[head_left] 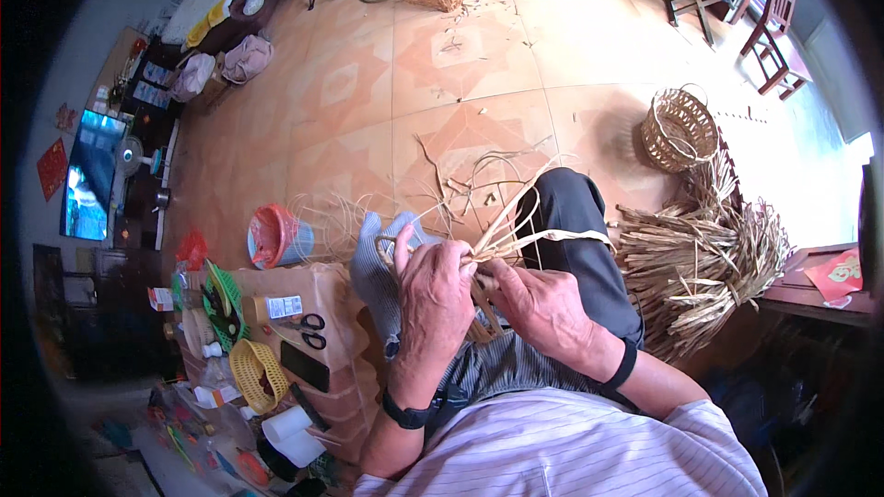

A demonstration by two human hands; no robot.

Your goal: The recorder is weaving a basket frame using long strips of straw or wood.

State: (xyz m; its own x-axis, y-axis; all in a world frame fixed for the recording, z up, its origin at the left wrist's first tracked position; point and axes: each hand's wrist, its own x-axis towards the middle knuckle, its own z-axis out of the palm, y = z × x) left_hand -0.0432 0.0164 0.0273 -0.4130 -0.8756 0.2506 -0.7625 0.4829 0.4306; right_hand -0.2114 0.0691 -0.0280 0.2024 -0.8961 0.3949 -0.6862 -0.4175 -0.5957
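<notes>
Both hands were busy weaving cane strips over the lap, mid-job.

Left hand [435, 287] was closed round the small woven piece [482, 308] w/ thumb up top, pinning the strips [516, 212] where they crossed; right hand [543, 304] was pinched shut on one strip just beside it, knuckles nearly touching the left. Loose ends fanned up & out past the dark-trousered knee [575, 221]. Looked to me like the interlacing stage, base barely begun, most strips not yet woven in. Next tuck prob. needs the left to keep the crossing tight while the right feeds its strip under a neighbour w/o kinking it. Bundle of cut cane [704, 262] lay near the right side, finished round basket [680, 129] beyond it on the tiled floor [442, 64]; scissors [308, 329] sat on a plastic box [327, 294] to the left.
</notes>
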